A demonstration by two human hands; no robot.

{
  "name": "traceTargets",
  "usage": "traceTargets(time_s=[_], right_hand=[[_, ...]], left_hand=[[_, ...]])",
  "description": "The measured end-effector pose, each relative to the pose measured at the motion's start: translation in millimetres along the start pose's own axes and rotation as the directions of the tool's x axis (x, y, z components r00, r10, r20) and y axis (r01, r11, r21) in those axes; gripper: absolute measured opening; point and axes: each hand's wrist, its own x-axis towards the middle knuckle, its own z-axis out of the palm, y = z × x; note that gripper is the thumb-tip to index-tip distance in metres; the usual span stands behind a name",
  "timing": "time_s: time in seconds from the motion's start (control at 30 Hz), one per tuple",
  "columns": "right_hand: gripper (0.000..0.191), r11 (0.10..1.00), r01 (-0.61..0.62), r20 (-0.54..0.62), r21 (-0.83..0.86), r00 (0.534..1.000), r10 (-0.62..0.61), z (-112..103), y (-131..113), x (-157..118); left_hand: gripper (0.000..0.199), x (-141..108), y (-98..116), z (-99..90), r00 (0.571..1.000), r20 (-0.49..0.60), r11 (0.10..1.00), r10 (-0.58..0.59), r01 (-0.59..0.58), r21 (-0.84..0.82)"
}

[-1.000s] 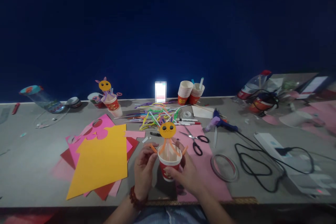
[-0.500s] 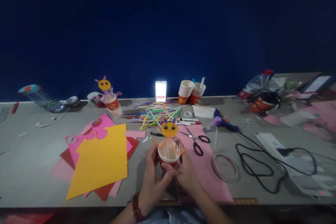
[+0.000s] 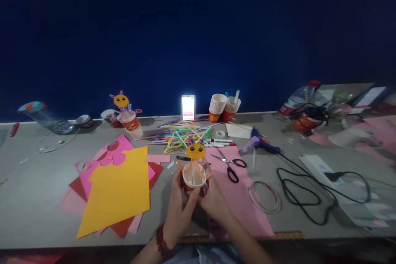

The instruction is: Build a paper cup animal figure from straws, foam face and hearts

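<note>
Both hands are wrapped round a red and white paper cup [image 3: 194, 180] at the near middle of the table. My left hand [image 3: 181, 206] grips its left side, the thumb lying across the front. On the opposite side my right hand [image 3: 213, 200] is closed about the cup, its fingers partly hidden behind it. Out of the cup rises a yellow round paper face [image 3: 196, 151] with dark eyes and purple ears. Orange pipe-cleaner limbs hang below the face and over the rim. A similar figure in a red cup [image 3: 129, 120] stands at the back left.
Coloured paper [image 3: 120, 194] lies to the left, pink paper [image 3: 244, 202] to the right under scissors [image 3: 230, 163]. Behind are pipe cleaners [image 3: 185, 134], stacked cups [image 3: 217, 107] and a phone [image 3: 188, 108]. A glue gun [image 3: 262, 144], tape roll [image 3: 264, 197] and power strip [image 3: 343, 194] are right.
The held cup and both hands have shifted slightly left, and the figure's face now tilts a little. My grip on the cup stays. The whole view has moved slightly.
</note>
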Motion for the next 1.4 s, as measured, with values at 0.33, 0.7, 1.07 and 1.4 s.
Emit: traceTargets(time_s=[0.33, 0.7, 1.07, 1.4], right_hand=[[0.103, 1.000, -0.021, 0.025, -0.011, 0.999, 0.021, 10, -1, 3], [0.065, 0.991, -0.037, 0.044, 0.132, 0.999, 0.032, -21, -2, 4], [0.021, 0.999, 0.044, -0.162, 0.018, 0.986, -0.041, -40, 7, 10], [0.043, 0.919, 0.390, 0.257, 0.063, 0.883, -0.393, -68, -59, 58]], left_hand=[[0.066, 14, 1, -2.4, 0.995, -0.072, 0.998, 0.061, -0.061, 0.005], [0.067, 24, -8, -11.3, 0.990, -0.125, 0.998, 0.062, -0.066, -0.025], [0.069, 18, -8, -17.1, 0.978, -0.023, 0.975, 0.208, -0.206, 0.089], [0.079, 3, -10, -22.6, 0.891, 0.144, 0.894, 0.431, -0.444, 0.067]])
